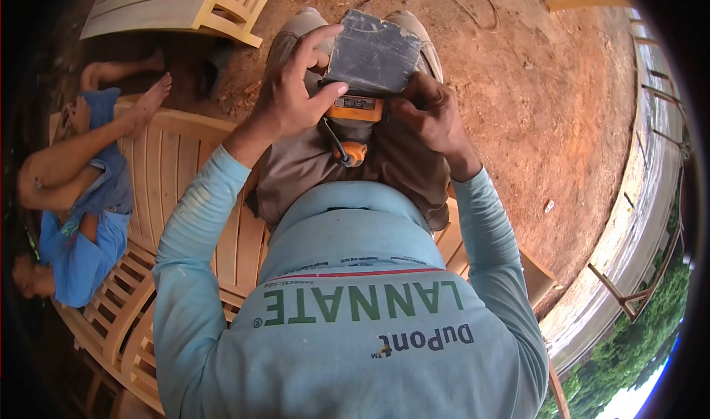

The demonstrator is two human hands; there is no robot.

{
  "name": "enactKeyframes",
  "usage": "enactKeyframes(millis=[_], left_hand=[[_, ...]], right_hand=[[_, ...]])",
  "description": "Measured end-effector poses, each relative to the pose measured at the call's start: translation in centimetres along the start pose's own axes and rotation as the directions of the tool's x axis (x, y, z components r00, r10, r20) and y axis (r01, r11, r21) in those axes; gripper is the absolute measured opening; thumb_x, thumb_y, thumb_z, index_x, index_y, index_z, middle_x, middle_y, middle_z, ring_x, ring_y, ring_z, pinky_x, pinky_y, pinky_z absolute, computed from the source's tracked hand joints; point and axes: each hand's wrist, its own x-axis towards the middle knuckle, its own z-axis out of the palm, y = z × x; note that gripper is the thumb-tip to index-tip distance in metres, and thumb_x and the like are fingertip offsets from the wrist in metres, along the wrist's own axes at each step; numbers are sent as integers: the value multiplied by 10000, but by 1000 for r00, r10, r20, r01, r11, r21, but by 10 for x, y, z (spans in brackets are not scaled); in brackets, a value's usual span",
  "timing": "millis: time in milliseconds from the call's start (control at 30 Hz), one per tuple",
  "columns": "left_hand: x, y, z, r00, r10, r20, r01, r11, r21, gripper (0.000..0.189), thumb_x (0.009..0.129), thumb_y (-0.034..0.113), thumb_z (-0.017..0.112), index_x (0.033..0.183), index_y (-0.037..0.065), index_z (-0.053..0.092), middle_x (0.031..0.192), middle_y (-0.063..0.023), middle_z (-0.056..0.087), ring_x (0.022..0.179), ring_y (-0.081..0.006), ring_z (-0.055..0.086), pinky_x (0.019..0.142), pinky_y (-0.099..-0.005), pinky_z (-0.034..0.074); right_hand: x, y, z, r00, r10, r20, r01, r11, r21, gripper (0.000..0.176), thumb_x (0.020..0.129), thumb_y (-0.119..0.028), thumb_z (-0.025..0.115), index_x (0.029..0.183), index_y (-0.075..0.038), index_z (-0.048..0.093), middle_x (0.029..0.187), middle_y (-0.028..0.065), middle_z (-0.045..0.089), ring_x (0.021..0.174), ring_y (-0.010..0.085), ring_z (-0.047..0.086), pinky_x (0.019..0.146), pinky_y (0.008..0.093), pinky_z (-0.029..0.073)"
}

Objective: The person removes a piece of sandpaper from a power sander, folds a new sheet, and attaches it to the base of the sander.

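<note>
An orange electric sander (pixel 355 110) rests between my thighs with its flat side turned up. Across its base lies a dark grey rectangular sanding sheet (pixel 372 53), scuffed and pale along its edges. My left hand (pixel 296 86) grips the left side of the sander, thumb at the near corner and index finger along the far left edge. At the near right corner of the sheet, my right hand (pixel 431 116) is closed with curled fingers; its fingertips are partly hidden. Part of the sander's orange body (pixel 350 153) and a dark cord show nearer my waist.
I sit on a slatted wooden bench (pixel 170 160). To the left, a person in blue (pixel 89 219) sits on wooden furniture with bare feet up. Another wooden piece (pixel 148 5) stands ahead at left. Reddish bare ground (pixel 532 123) stretches right, with a cable (pixel 473 12) on it.
</note>
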Motion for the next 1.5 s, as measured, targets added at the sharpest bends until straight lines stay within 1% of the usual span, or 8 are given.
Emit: enactKeyframes(millis=[500, 600, 1100, 1200, 1300, 1333, 1433, 1500], left_hand=[[-18, -2, -3, 991, -89, -102, 73, 985, -156, 711, 885, -30, 783, 1529, 72, 498, 898, -70, 659, 846, -205, 685, 824, -339, 583], [-22, -7, -4, 998, -15, -59, 12, 999, -53, 713, 924, -67, 760, 1562, 24, 453, 991, -63, 678, 934, -139, 679, 921, -315, 618], [-19, -3, -5, 1000, -11, 3, 11, 1000, -17, 637, 945, -47, 750, 1526, 45, 505, 998, -66, 657, 932, -164, 694, 926, -316, 606], [-20, -1, -6, 1000, 3, -6, -3, 1000, 13, 625, 943, -50, 750, 1515, 44, 515, 988, -67, 660, 928, -167, 699, 917, -324, 609], [-21, -1, -6, 1000, 12, -24, -12, 1000, -1, 633, 932, -50, 763, 1508, 43, 520, 981, -68, 662, 923, -167, 702, 916, -324, 610], [-20, 0, -5, 999, 23, -42, -24, 1000, -5, 641, 916, -43, 770, 1500, 59, 524, 952, -73, 655, 892, -208, 693, 876, -352, 594], [-18, 3, -6, 996, 53, -66, -53, 999, 7, 668, 883, -41, 788, 1488, 88, 534, 905, -82, 649, 847, -270, 686, 807, -393, 572], [-17, 8, -10, 997, 55, -48, -53, 998, 44, 687, 880, -62, 796, 1499, 81, 535, 929, -77, 670, 879, -232, 710, 825, -364, 593]], right_hand=[[4, -6, 0, 999, -25, 25, 26, 998, -49, 172, 880, -110, 818, 873, -18, 672, 800, 35, 647, 760, 98, 583, 689, 303, 493], [5, -6, -3, 998, -25, 51, 30, 996, -88, 184, 883, -127, 815, 866, -20, 667, 793, 36, 638, 750, 100, 573, 681, 303, 487], [6, -10, -8, 994, -76, 83, 91, 976, -197, 172, 917, -138, 769, 893, -39, 631, 778, 27, 591, 723, 99, 547, 628, 305, 454], [3, -23, -9, 993, 90, 73, -69, 965, -255, 169, 889, -116, 786, 905, -31, 642, 781, 65, 608, 719, 143, 590, 609, 337, 482], [6, -27, -20, 932, -339, 129, 351, 753, -557, 229, 841, -97, 830, 965, -15, 655, 882, 111, 662, 721, 222, 649, 609, 377, 526], [6, -41, -15, 973, -221, -68, 154, 840, -521, 327, 782, -57, 858, 1042, -12, 666, 1009, 146, 687, 791, 319, 688, 675, 417, 567], [21, -73, 1, 814, -572, 101, 503, 608, -614, 312, 777, -95, 822, 1022, 1, 654, 1007, 172, 664, 889, 366, 671, 770, 458, 555], [28, -76, 10, 823, -530, 203, 533, 599, -598, 310, 768, -98, 802, 1032, -23, 659, 1021, 165, 652, 951, 406, 637, 826, 492, 534]])
